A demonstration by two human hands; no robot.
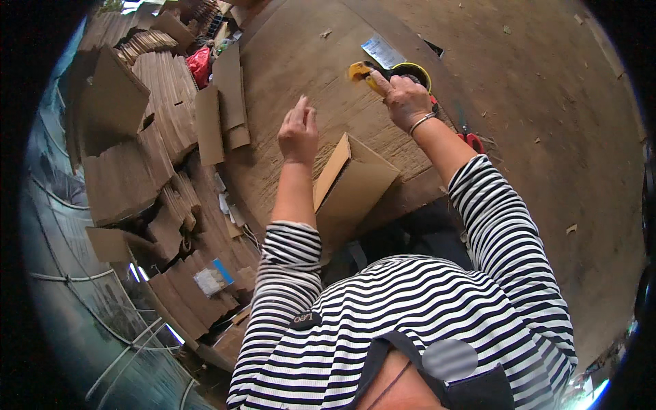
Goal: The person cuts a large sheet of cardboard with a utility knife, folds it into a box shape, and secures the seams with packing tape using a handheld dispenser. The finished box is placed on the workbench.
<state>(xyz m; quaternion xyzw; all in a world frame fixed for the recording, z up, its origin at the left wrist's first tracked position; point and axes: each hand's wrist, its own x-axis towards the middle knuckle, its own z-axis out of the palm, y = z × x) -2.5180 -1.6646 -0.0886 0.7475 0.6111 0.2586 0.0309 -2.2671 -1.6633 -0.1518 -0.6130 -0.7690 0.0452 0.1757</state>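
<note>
My right hand (408, 104) is closed around a yellow and black tape dispenser (360, 71), its orange-yellow head pointing left and its round roll part on the right of my fingers. My left hand (298, 134) is raised over the table to the left, fingers stretched out and nothing visible in them. Between my forearms, close to my body, a brown cardboard box (362, 184) stands tilted toward me. My left hand is just beyond its left side and apart from it. The lower part of the box is hidden near my left sleeve.
Beneath is a worn brown wooden table (294, 55). A printed white and blue sheet (383, 51) lies beyond the dispenser. Red-handled scissors (473, 143) are by my right forearm. Stacks of flattened cardboard (160, 96) fill the left side, with a red plastic bag (199, 67) among them.
</note>
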